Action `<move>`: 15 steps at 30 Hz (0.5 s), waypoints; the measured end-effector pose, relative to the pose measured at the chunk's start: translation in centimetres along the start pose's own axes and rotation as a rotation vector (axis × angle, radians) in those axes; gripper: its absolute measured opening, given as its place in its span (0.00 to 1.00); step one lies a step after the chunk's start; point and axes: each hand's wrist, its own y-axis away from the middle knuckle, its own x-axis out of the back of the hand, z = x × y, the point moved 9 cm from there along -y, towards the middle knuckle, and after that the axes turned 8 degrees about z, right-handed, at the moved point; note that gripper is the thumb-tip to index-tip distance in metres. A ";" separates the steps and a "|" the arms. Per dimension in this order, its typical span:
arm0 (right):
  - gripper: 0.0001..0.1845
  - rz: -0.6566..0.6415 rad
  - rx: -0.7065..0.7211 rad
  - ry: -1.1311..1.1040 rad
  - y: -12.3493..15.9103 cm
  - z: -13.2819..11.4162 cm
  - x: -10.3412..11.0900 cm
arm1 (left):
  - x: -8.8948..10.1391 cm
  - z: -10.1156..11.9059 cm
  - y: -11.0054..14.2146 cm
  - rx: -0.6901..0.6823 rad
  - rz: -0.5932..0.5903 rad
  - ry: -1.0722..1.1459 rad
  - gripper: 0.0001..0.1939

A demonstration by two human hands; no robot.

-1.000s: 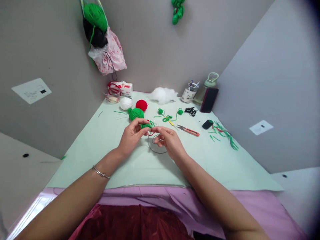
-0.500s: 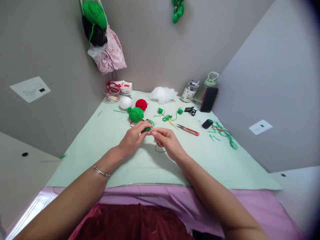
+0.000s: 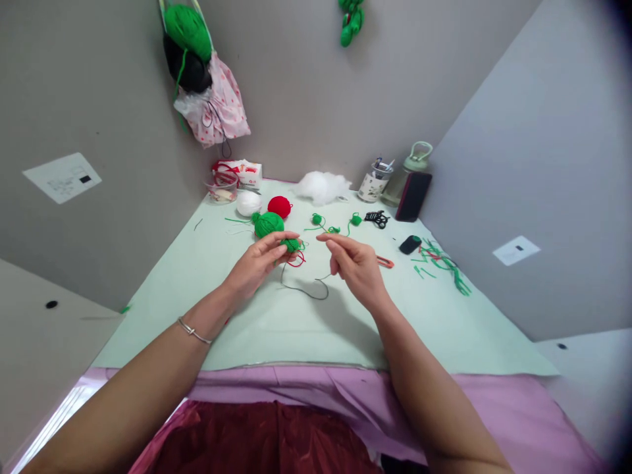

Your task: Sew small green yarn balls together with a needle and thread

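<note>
My left hand is closed around a small green crocheted piece, held between thumb and fingers above the table. A red yarn loop hangs from the piece. From beneath it a thin dark thread droops in a curve over to my right hand. That hand is apart from the piece, to its right, with thumb and index finger pinched together; whatever lies between them is too small to make out. A green yarn ball rests just behind my left hand.
Behind lie a red yarn ball, a white yarn ball, white stuffing and small green pieces. Orange thread snips are partly behind my right hand. Black scissors, a phone and yarn scraps are at right.
My hands have moved apart: the right one went right and the left slightly left. The green piece and red loop now show more fully, and the dark thread spans between the hands.
</note>
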 end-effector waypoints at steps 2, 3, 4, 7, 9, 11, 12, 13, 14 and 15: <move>0.22 -0.011 -0.017 -0.026 -0.2 0.4 0.2 | 0.0 0.0 0.0 0.040 0.009 0.060 0.19; 0.22 -0.042 -0.016 -0.047 -0.2 0.4 0.0 | 0.0 0.0 0.0 0.056 0.019 0.079 0.20; 0.22 -0.083 -0.016 -0.072 -0.1 0.5 -0.4 | 0.0 0.0 0.0 0.070 0.030 0.090 0.21; 0.19 -0.171 -0.030 -0.134 0.4 0.4 -1.5 | 0.0 0.0 0.1 0.093 0.050 0.093 0.18; 0.14 -0.149 -0.047 -0.150 0.6 0.4 -1.6 | -0.1 0.0 0.1 0.094 0.048 0.077 0.16; 0.11 -0.087 -0.027 -0.139 0.6 0.2 -1.2 | 0.0 -0.1 0.1 0.084 0.045 0.053 0.16; 0.10 -0.053 0.013 -0.112 0.6 -0.2 -1.0 | 0.0 -0.1 0.1 0.075 0.045 0.038 0.16; 0.10 -0.020 0.068 -0.071 0.6 -0.6 -0.7 | 0.1 -0.2 0.1 0.064 0.044 0.026 0.16; 0.08 0.010 0.132 -0.023 0.6 -1.2 -0.5 | 0.1 -0.2 0.1 0.054 0.045 0.017 0.17; 0.07 0.032 0.194 0.028 0.7 -1.6 -0.3 | 0.1 -0.2 0.0 0.046 0.046 0.010 0.17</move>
